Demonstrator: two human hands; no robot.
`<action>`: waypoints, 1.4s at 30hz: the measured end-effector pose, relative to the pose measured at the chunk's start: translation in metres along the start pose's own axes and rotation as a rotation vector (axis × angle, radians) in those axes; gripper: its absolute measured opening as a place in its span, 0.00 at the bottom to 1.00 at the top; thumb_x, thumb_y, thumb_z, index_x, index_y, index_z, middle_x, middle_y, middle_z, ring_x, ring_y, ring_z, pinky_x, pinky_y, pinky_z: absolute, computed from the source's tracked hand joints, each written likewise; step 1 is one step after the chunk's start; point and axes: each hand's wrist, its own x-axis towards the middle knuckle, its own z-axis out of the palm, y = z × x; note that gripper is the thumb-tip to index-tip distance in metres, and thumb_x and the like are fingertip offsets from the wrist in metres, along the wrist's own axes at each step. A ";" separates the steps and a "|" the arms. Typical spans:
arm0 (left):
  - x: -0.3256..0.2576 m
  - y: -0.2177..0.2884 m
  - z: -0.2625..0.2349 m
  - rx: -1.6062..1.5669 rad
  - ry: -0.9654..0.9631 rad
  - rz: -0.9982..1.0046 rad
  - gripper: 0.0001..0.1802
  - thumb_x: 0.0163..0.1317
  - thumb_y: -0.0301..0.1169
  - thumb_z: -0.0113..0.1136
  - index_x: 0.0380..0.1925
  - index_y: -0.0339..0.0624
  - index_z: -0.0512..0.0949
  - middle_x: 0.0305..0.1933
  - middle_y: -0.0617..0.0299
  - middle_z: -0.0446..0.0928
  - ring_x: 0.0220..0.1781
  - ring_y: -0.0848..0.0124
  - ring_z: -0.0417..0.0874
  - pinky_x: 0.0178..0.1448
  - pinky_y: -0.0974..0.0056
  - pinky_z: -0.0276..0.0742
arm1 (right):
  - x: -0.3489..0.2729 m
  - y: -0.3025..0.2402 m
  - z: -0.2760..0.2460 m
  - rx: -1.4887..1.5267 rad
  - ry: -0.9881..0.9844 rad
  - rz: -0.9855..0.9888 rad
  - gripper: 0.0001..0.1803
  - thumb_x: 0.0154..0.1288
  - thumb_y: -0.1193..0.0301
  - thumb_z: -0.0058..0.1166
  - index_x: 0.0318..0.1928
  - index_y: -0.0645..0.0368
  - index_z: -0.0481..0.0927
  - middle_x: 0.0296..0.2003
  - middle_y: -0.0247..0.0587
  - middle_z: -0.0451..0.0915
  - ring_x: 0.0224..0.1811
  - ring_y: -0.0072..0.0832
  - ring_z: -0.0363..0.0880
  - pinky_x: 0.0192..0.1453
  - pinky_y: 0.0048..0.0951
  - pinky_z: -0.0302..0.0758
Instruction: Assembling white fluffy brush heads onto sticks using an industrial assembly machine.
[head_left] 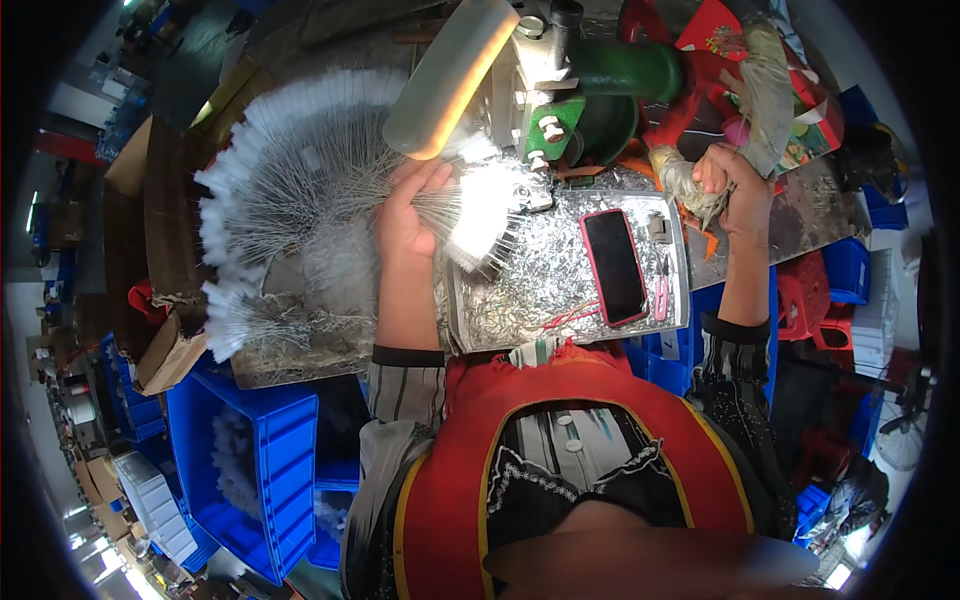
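My left hand [408, 210] is closed on a bunch of thin wire brushes, whose white tips [480, 215] fan out under a bright light beside the machine. To its left, a large heap of similar wire brushes [290, 150] with white bristle ends spreads over the bench. My right hand [738, 185] is wrapped around the lever [765, 90] of a green hand press [610, 75], where the lever is bound in translucent wrapping. A small metal block [532, 192] sits beneath the press, close to the held brushes; the exact contact there is lost in glare.
Before me lies a tray [684, 265] of metal scraps, carrying a phone [615, 265], pink snips [661, 292] and a small metal piece [659, 229]. A lamp [450, 80] hangs over my left hand. Blue bins [285, 480] stand lower left; cardboard [165, 210] edges the heap.
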 end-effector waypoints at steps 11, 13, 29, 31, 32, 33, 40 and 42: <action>0.001 0.000 0.000 -0.013 0.010 0.008 0.16 0.54 0.20 0.51 0.44 0.29 0.66 0.45 0.41 0.72 0.47 0.54 0.76 0.50 0.52 0.75 | -0.003 0.045 0.006 -0.066 -0.011 -0.316 0.15 0.52 0.78 0.46 0.10 0.60 0.65 0.11 0.36 0.65 0.16 0.25 0.65 0.28 0.27 0.67; -0.002 0.003 -0.004 0.090 -0.057 -0.006 0.15 0.55 0.22 0.53 0.43 0.30 0.68 0.43 0.43 0.73 0.45 0.57 0.77 0.49 0.55 0.76 | -0.002 0.057 0.004 -0.087 -0.059 -0.474 0.15 0.52 0.79 0.45 0.10 0.60 0.65 0.11 0.36 0.65 0.17 0.25 0.66 0.29 0.27 0.67; -0.009 0.000 -0.020 0.122 -0.263 -0.132 0.12 0.55 0.22 0.50 0.41 0.33 0.71 0.39 0.49 0.76 0.41 0.63 0.78 0.47 0.61 0.76 | 0.000 0.064 -0.004 -0.060 -0.118 -0.367 0.15 0.54 0.78 0.43 0.11 0.61 0.65 0.12 0.36 0.66 0.19 0.24 0.67 0.34 0.28 0.68; -0.009 -0.001 -0.018 0.095 -0.239 -0.082 0.14 0.54 0.20 0.49 0.43 0.33 0.70 0.41 0.47 0.76 0.43 0.61 0.78 0.50 0.60 0.74 | -0.001 0.061 -0.001 -0.054 -0.112 -0.351 0.15 0.53 0.78 0.44 0.11 0.61 0.65 0.12 0.36 0.66 0.18 0.25 0.66 0.33 0.28 0.68; -0.009 -0.001 -0.017 0.093 -0.241 -0.082 0.14 0.54 0.20 0.49 0.43 0.33 0.70 0.41 0.47 0.76 0.43 0.61 0.78 0.50 0.60 0.74 | 0.000 0.058 0.000 -0.047 -0.108 -0.333 0.15 0.53 0.79 0.44 0.10 0.61 0.65 0.12 0.36 0.66 0.17 0.25 0.66 0.33 0.28 0.68; -0.009 -0.001 -0.016 0.102 -0.228 -0.080 0.15 0.54 0.20 0.49 0.43 0.33 0.69 0.42 0.47 0.76 0.44 0.61 0.78 0.50 0.60 0.74 | -0.001 0.053 -0.001 -0.049 -0.110 -0.335 0.15 0.53 0.79 0.44 0.10 0.61 0.65 0.12 0.36 0.66 0.17 0.25 0.66 0.33 0.28 0.68; -0.010 -0.001 -0.015 0.186 -0.200 -0.062 0.14 0.56 0.23 0.50 0.44 0.35 0.70 0.41 0.50 0.76 0.43 0.62 0.78 0.48 0.60 0.75 | 0.002 -0.010 0.008 -0.065 0.051 0.020 0.15 0.50 0.76 0.50 0.10 0.60 0.66 0.09 0.35 0.63 0.13 0.26 0.64 0.25 0.27 0.64; -0.010 0.000 -0.014 0.154 -0.177 -0.072 0.14 0.57 0.24 0.50 0.44 0.35 0.70 0.41 0.50 0.76 0.42 0.63 0.78 0.47 0.60 0.76 | 0.001 -0.014 0.009 -0.053 0.038 0.028 0.14 0.50 0.76 0.49 0.10 0.60 0.66 0.09 0.36 0.63 0.13 0.26 0.65 0.25 0.27 0.65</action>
